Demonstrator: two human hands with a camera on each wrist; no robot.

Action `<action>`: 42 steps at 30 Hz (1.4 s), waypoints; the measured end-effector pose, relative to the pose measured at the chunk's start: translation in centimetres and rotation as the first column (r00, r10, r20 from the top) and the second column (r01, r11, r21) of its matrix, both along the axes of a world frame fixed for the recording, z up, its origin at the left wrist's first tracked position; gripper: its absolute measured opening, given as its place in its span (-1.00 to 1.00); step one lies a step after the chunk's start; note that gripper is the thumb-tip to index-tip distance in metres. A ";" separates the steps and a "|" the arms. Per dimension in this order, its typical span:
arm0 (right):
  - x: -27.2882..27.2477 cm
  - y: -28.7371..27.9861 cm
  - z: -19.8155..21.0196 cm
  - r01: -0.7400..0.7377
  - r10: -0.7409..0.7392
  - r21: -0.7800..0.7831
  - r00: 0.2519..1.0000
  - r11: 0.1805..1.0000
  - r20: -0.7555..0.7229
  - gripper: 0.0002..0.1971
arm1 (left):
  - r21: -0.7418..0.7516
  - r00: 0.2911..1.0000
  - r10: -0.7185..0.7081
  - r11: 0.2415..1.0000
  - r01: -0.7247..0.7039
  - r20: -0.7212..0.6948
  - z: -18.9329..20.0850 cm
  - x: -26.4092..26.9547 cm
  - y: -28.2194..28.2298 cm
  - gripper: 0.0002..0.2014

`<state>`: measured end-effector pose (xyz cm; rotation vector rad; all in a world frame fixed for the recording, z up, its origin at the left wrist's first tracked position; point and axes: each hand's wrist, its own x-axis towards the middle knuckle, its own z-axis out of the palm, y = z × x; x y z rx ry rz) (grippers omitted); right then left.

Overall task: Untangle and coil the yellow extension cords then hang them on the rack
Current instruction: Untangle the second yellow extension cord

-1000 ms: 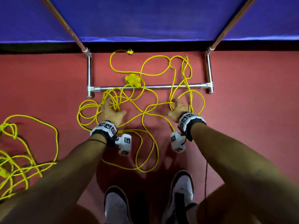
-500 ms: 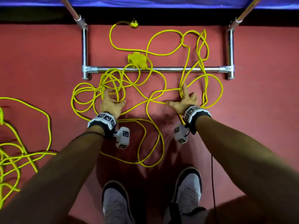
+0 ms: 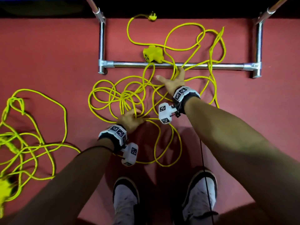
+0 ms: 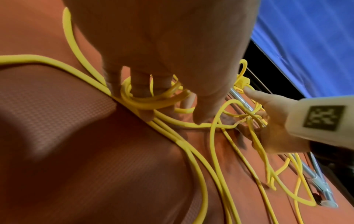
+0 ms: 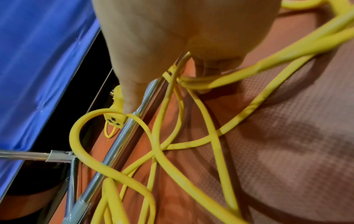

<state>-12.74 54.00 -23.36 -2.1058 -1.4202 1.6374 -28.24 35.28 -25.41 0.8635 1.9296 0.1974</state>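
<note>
Nearest the person, the left hand (image 3: 129, 120) grips a bundle of gathered loops of the yellow extension cord (image 3: 112, 96), fingers curled through several strands, as the left wrist view confirms. Beyond it, the right hand (image 3: 173, 82) reaches forward with the thumb spread; its fingers hook strands of the same cord just before the rack's floor bar (image 3: 129, 64). The cord lies tangled on the red floor (image 3: 48, 54), with loops crossing over and under the bar. Just past the bar sits the cord's yellow multi-outlet block (image 3: 153, 53), and farther still, at the dark wall edge, its plug (image 3: 152, 16). A second yellow cord (image 3: 32, 143) lies in a loose heap well apart on the left. Handling judgement: the cord appears light, flexible and springy, with a smooth jacket that holds its curves, so loose loops will tend to spread once released. Take hold near one end, at the plug or beside the outlet block, and feed the length hand over hand. Strands threaded around the bar may snag if pulled hard.
</note>
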 end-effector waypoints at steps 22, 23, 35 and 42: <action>1.5 -10.7 14.2 -0.385 0.385 0.029 0.923 0.923 0.005 -0.74 | 0.043 0.885 0.460 0.885 -0.463 0.068 18.5 2.0 -1.0 -0.78; 2.0 -11.9 16.4 -0.416 0.416 0.027 0.909 0.909 -0.008 -0.74 | 0.048 0.880 0.458 0.883 -0.467 0.123 20.5 2.4 -1.4 -0.86; 8.8 -27.1 39.7 -0.559 0.562 0.060 0.817 0.827 -0.131 -0.58 | -0.420 0.506 0.715 0.696 -0.583 0.482 41.5 7.4 -10.6 -0.65; 11.6 -33.0 41.9 -0.529 0.534 0.085 0.818 0.845 -0.214 -0.57 | -0.390 0.615 0.649 0.761 -0.519 0.448 42.8 10.3 -15.0 -0.67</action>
